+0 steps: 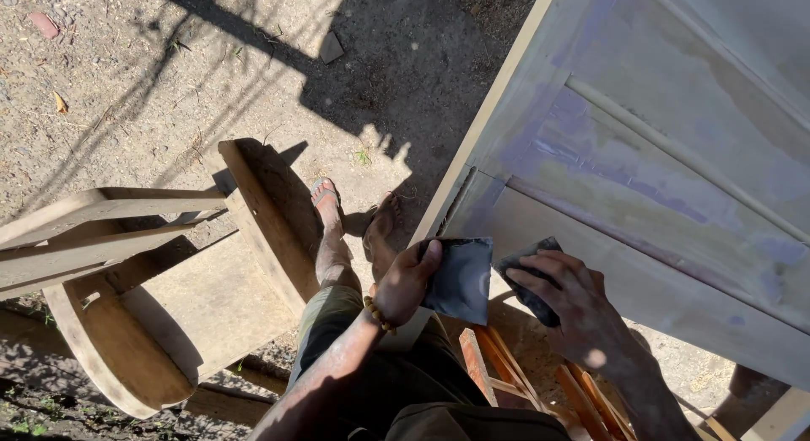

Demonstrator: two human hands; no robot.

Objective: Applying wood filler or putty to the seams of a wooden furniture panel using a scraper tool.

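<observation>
My left hand (405, 281), with a bead bracelet at the wrist, pinches a dark sheet of sandpaper (460, 276) by its left edge. My right hand (561, 302) grips a second, folded dark piece of sandpaper (527, 264) just to the right of it. Both hands hover over the near lower edge of a pale wooden door panel (658, 154) that has purple-tinted filler patches and raised mouldings. The panel lies tilted across the right of the view.
An unpainted wooden chair frame (152, 281) lies on the dirt ground at left. My legs and sandalled feet (329, 205) stand between it and the panel. Reddish wooden slats (506, 373) sit under the panel's near edge. A stone (331, 48) lies farther off.
</observation>
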